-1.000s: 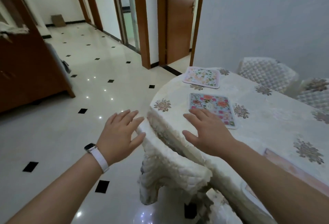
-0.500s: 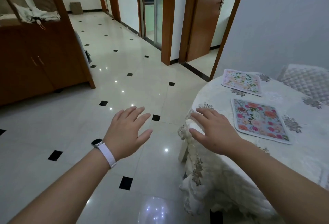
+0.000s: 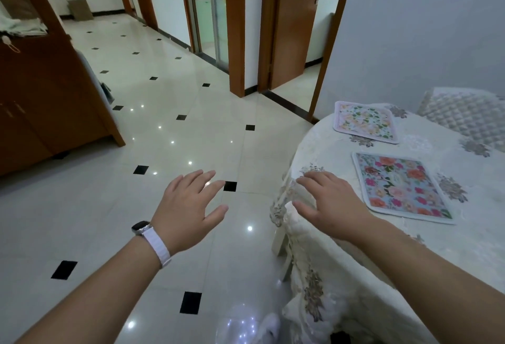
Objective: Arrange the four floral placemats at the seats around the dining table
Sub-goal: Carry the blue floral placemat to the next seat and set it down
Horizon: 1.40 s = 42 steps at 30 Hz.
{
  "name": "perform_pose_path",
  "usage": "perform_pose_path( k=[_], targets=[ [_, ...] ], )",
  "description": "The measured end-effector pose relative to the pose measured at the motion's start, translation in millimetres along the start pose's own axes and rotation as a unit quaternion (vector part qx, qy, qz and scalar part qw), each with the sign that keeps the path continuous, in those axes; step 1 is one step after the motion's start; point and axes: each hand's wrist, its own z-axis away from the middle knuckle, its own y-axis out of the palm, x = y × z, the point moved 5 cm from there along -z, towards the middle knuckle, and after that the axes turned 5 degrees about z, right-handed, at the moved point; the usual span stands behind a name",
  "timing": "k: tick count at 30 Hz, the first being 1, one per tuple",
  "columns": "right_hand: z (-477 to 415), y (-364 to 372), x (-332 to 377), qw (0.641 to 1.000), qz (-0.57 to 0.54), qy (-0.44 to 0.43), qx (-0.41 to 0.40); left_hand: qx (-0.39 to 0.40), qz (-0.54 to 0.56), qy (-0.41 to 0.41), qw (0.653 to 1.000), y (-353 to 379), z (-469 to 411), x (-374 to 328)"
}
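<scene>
Cream embroidered cloth covers the round dining table [image 3: 341, 147] and hangs in folds over its edge. 2 floral placemats lie flat on it, apart from each other: a blue rectangular one with orange and pink roses [image 3: 401, 186] on the nearer side, and a pale pink one with peach flowers and green leaves [image 3: 364, 122] at the far rim, near a quilted white chair back [image 3: 464, 113]. The right hand [image 3: 332, 201] rests at the table's edge, fingers spread, just beside the blue mat and holding nothing. The left hand [image 3: 188, 208], a white-strapped watch [image 3: 151, 237] on its wrist, hovers empty and splayed over the glossy cream floor tiles [image 3: 169, 136].
</scene>
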Motion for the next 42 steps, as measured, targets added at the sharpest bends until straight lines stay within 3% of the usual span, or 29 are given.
perform_pose_path(
  k=[13, 23, 33, 42],
  targets=[
    [-99, 10, -113, 0.996, -0.03, 0.084, -0.013, 0.044, -0.029, 0.095, 0.994, 28, -197, -30],
    [-58, 24, -203, 0.979, -0.015, 0.205, 0.017, 0.113, -0.026, 0.248, 0.962, 97, -308, -112],
    [-14, 67, -250, 0.92, -0.025, 0.387, 0.06, 0.182, 0.02, 0.361, 0.914, 185, -382, -153],
    [-13, 132, -257, 0.806, -0.132, 0.572, 0.078, 0.273, 0.055, 0.417, 0.865, 282, -465, -166]
  ],
)
